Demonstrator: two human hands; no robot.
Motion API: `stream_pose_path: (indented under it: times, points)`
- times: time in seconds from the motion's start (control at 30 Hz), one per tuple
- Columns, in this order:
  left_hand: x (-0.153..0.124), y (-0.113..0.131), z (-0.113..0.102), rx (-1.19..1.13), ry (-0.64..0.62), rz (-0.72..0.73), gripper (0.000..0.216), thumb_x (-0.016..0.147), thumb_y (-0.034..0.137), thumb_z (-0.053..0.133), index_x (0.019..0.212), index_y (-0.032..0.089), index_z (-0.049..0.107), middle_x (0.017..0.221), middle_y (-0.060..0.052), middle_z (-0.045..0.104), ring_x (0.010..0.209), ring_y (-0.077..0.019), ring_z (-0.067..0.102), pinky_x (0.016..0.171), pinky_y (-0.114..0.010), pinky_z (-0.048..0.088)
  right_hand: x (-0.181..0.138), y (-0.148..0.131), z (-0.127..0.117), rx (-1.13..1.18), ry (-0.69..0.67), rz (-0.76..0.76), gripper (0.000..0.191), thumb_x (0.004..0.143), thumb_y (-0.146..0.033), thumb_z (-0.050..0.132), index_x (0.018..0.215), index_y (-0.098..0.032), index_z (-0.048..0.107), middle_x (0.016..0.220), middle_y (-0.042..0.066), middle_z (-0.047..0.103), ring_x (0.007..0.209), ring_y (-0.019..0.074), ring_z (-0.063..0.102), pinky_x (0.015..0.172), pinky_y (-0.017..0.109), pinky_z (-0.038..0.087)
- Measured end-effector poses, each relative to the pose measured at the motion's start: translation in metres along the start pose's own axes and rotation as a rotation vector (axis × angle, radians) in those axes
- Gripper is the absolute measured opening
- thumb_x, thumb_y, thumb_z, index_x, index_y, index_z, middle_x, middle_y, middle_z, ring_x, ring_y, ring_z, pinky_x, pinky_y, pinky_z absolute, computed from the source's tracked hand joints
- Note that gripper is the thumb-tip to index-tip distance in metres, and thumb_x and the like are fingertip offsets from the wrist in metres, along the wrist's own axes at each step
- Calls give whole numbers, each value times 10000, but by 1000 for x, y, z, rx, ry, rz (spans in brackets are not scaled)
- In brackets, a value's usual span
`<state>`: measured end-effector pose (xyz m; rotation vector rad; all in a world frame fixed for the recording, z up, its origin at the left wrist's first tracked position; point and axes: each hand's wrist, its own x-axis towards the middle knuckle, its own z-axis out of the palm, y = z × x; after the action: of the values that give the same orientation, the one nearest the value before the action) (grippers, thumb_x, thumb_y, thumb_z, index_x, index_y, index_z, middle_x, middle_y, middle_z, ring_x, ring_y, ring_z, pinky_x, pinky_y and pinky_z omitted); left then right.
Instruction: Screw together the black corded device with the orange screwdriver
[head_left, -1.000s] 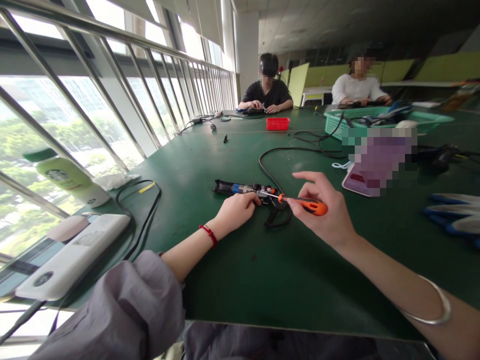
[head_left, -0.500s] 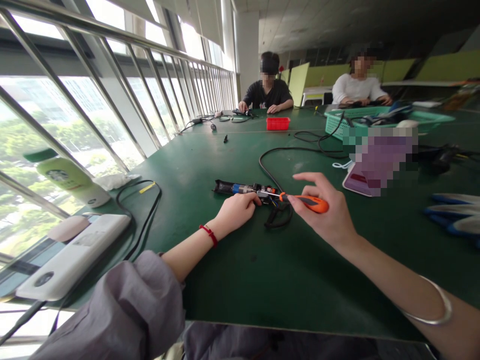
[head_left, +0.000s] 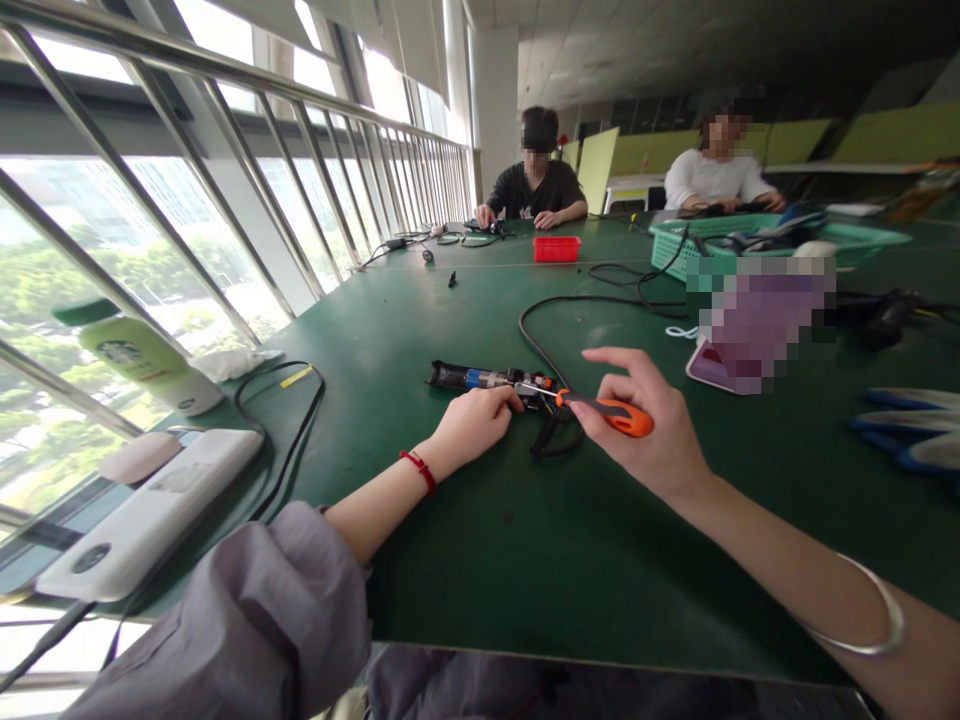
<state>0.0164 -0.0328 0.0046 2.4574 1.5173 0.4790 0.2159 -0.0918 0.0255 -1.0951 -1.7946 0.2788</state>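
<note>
A long, opened black device [head_left: 480, 379] with blue and metal parts inside lies on the green table [head_left: 465, 540]. My left hand [head_left: 471, 424] rests on its near side with fingers curled against it. My right hand [head_left: 651, 425] pinches an orange-handled screwdriver [head_left: 611, 412], whose tip points left into the device's right end. A black cable [head_left: 559, 310] runs from that end and loops away across the table.
At left stand a green-capped bottle [head_left: 139, 355], a white power bank [head_left: 142, 520] and a black cord [head_left: 289, 425]. A red bin [head_left: 556, 248] and a teal basket [head_left: 720, 245] lie farther off. Blue-white gloves [head_left: 911, 430] are at right. Two people sit at the far end.
My right hand has twisted the screwdriver slightly, its handle turning in my fingers. My left hand and the device have stayed put.
</note>
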Motion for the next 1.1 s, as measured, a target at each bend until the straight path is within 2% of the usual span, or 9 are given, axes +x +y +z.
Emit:
stream_pose_path:
  times: [0.1,0.23,0.3,0.4,0.57,0.73,0.83,0.97,1.1]
  points:
    - [0,0,0,-5,1,4,297,806,161,384,908,234,654,908,-4,670,839,-180,607,757,-269,469,0,-1,-1,-20,-24,1,224,809,-315,574,1006,-211,549,554,-60,493,459,107,496,506,252,444]
    - [1,-2,2,7,3,14,298,803,163,385,910,233,655,880,-4,669,812,-174,606,751,-267,472,2,3,1,54,93,-85,493,746,-233,616,1206,-220,440,827,3,578,720,151,600,698,297,506]
    - [1,-2,2,8,2,12,299,804,167,385,916,231,654,881,-4,669,813,-169,606,759,-262,471,3,4,2,78,51,-55,557,735,-245,624,1245,-218,401,860,7,568,721,148,601,680,291,508]
    - [1,-1,1,5,3,6,298,804,168,384,918,231,653,900,-5,671,831,-171,607,771,-263,472,2,2,1,55,-86,-4,368,779,-305,597,1119,-207,496,663,-42,545,529,109,538,523,237,444]
    - [0,1,0,2,4,4,298,804,156,385,902,234,655,902,-5,672,831,-176,608,756,-266,473,-1,-3,1,35,-129,-25,101,803,-269,567,882,-205,563,596,-42,585,474,89,520,503,218,410]
    - [0,-1,1,7,10,13,297,803,157,387,904,232,656,880,-5,667,808,-175,601,747,-268,469,1,3,3,102,34,-79,391,720,-158,596,1093,-199,487,836,12,597,725,145,609,675,258,490]
    - [1,-1,2,0,9,27,296,802,155,388,907,236,652,889,1,668,808,-171,601,747,-265,469,1,4,4,117,0,-27,444,723,-206,616,1137,-198,454,860,16,570,736,153,604,678,274,494]
    - [0,-1,1,-2,8,20,292,806,158,388,904,233,652,871,-2,671,795,-173,605,742,-268,470,0,0,3,69,-94,57,234,789,-295,583,995,-202,526,634,-38,556,523,116,543,527,238,432]
    - [0,-1,1,2,5,16,295,803,156,386,903,232,652,875,-2,673,800,-173,607,736,-266,467,1,-2,-1,47,-152,26,57,787,-226,552,836,-196,543,612,-28,601,485,101,528,495,224,397]
